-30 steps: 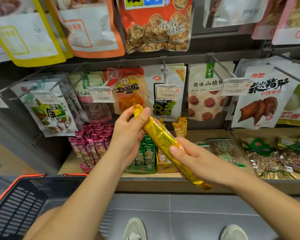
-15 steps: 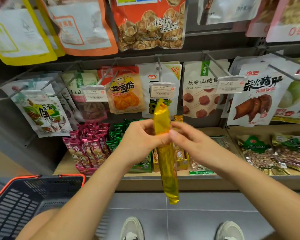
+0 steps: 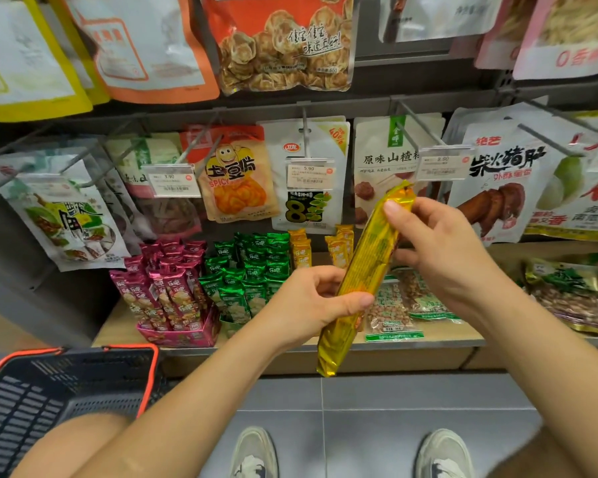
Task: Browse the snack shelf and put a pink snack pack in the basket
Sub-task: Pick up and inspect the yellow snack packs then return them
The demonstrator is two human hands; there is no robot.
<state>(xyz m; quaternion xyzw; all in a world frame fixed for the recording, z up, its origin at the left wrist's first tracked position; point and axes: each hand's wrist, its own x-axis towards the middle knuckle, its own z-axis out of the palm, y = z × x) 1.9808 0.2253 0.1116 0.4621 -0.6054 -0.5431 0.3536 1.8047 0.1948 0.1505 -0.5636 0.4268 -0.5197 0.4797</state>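
While pink snack packs sit shelved, your left hand and right hand both grip the tilted yellow pack; basket lower left.

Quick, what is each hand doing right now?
Left hand: grips the yellow pack round its lower half.
Right hand: holds the same pack at its top end, thumb on the front.

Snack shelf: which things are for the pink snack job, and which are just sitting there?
For the job: pink snack packs, basket, left hand and right hand, both holding the yellow pack being looked over.
Just sitting there: green packs, peanut bags, hanging spicy chip bag, price tags.
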